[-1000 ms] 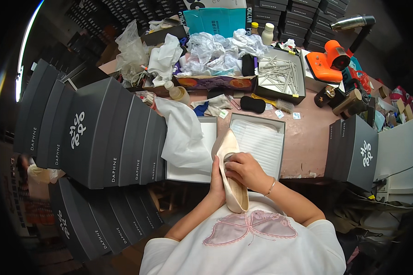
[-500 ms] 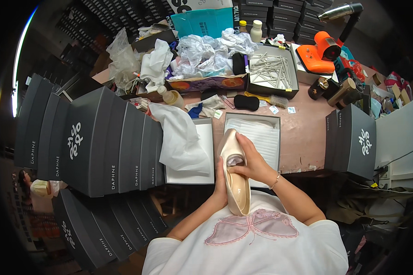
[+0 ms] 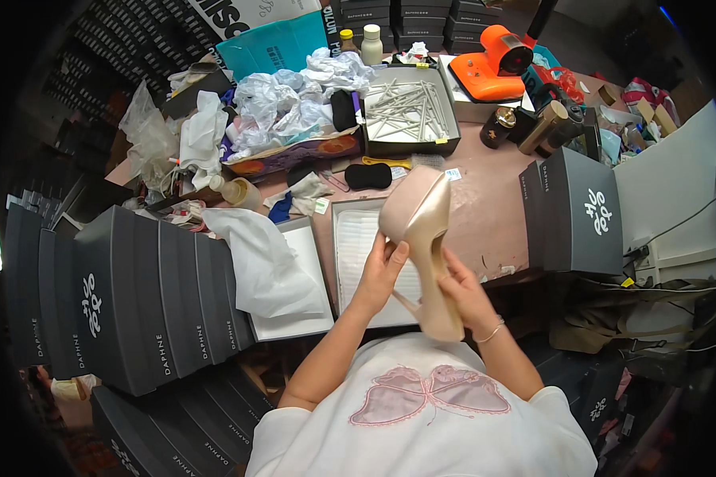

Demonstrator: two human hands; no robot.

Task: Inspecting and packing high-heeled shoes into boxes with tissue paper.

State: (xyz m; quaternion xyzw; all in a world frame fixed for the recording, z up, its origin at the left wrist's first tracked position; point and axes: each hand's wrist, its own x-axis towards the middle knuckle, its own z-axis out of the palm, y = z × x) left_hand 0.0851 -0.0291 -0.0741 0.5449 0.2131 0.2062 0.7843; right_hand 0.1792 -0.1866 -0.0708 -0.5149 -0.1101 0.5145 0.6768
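A champagne-coloured satin high-heeled pump (image 3: 433, 278) is held up between my two hands, turned on its side with its toe pointing away from me. My left hand (image 3: 383, 272) grips it near the front, thumb on the shoe. My right hand (image 3: 467, 294) closes around its right side toward the heel end; part of those fingers is hidden by the shoe. Below and behind the shoe lies an open shoe box with white padding (image 3: 355, 258) inside. Left of that, white tissue paper (image 3: 258, 266) drapes over an open white-lined box part (image 3: 298, 324).
Dark shoe boxes (image 3: 135, 302) stand in a row at left, with more (image 3: 585, 215) at right. A box of white sticks (image 3: 410, 111), crumpled paper (image 3: 286, 99), a black sponge-like pad (image 3: 368, 176), an orange device (image 3: 493, 67) and bottles (image 3: 371, 45) fill the far table.
The pump has been turned over from opening-up to its side and lifted slightly away from me. Both hands have shifted their grip on it. The view has swung to the right.
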